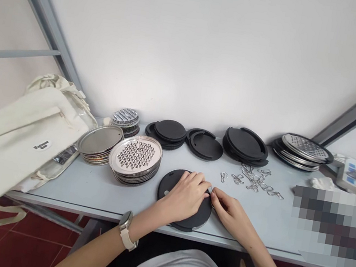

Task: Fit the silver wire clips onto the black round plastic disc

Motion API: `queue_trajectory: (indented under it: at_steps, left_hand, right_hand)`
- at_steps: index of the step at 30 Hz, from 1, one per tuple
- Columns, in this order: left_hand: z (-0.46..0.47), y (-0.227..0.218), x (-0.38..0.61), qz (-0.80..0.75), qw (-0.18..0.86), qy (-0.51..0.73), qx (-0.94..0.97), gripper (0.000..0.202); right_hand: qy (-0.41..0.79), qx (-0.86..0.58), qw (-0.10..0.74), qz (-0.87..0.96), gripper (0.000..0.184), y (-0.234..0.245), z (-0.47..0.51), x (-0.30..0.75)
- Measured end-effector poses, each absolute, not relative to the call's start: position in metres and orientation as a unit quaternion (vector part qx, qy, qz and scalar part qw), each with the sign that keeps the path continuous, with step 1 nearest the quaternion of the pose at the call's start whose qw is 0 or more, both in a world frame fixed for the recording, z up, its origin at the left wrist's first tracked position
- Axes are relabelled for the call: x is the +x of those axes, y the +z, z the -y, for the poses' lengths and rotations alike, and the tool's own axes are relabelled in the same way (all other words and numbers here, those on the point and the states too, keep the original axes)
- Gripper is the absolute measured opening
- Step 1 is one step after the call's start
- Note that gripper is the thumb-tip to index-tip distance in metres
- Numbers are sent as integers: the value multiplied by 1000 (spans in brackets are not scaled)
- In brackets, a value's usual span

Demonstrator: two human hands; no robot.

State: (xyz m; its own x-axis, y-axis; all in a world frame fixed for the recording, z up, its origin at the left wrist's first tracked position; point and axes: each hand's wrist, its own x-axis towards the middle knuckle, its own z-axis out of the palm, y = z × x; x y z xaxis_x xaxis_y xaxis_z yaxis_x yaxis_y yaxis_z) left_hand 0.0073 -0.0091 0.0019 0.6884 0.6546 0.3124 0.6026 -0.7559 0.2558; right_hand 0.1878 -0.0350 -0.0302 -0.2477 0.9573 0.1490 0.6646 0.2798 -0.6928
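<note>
A round black plastic disc (173, 179) lies near the front edge of the grey table. My left hand (188, 194) is across its top, fingers curled toward the disc's right edge and gripping it. At that same edge my right hand (225, 205) is closed in a pinch, close against the left fingertips. A small bit of shiny metal (210, 189) shows between the two hands; it looks like a wire clip, mostly hidden by the fingers. Several loose wire clips (255, 179) are spread on the table beyond my right hand.
Stacks of round metal grater plates (136, 156) and plain metal discs (100, 139) stand left. Black discs (169, 131) and black rimmed holders (246, 144) line the wall. More grater plates (305, 148) sit far right. A cream bag (24, 135) leans at the left end.
</note>
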Motion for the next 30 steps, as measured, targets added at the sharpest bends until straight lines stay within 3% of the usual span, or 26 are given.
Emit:
queue_trajectory:
  at_steps: [30]
  left_hand:
    - [8, 1, 6, -345, 90, 212, 910, 22]
  right_hand:
    - [255, -546, 279, 748, 34, -31, 35, 188]
